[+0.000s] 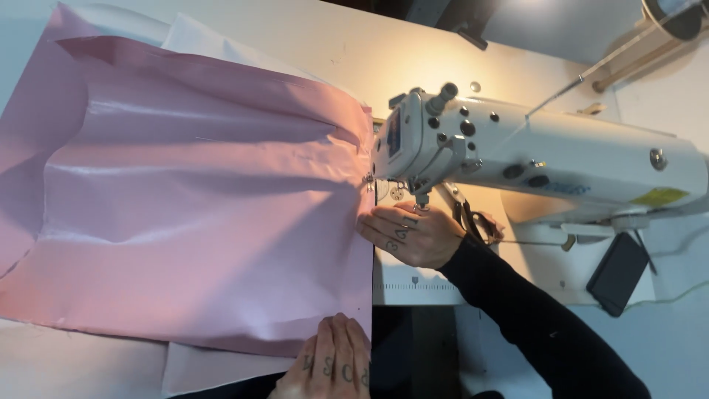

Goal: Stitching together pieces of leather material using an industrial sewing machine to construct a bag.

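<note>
Guiding a pink fabric panel [199, 199] past the needle [422, 201] of a white industrial sewing machine [546, 159]. The panel is spread over the white table [354, 44], left of the machine head, with its straight right edge running toward the presser area. The right hand [410, 235] is laid flat, fingers extended, on that edge just beside the needle; nothing is gripped. The left hand [334, 362] is pressed, fingers together, on the near hem at the table's front. The two hands are held well apart. For a straight seam, the edge is best kept taut between the hands and parallel to the machine bed, with fingertips kept clear of the needle. A dark phone [619, 272] lies beneath the machine arm, apart from the work.
</note>
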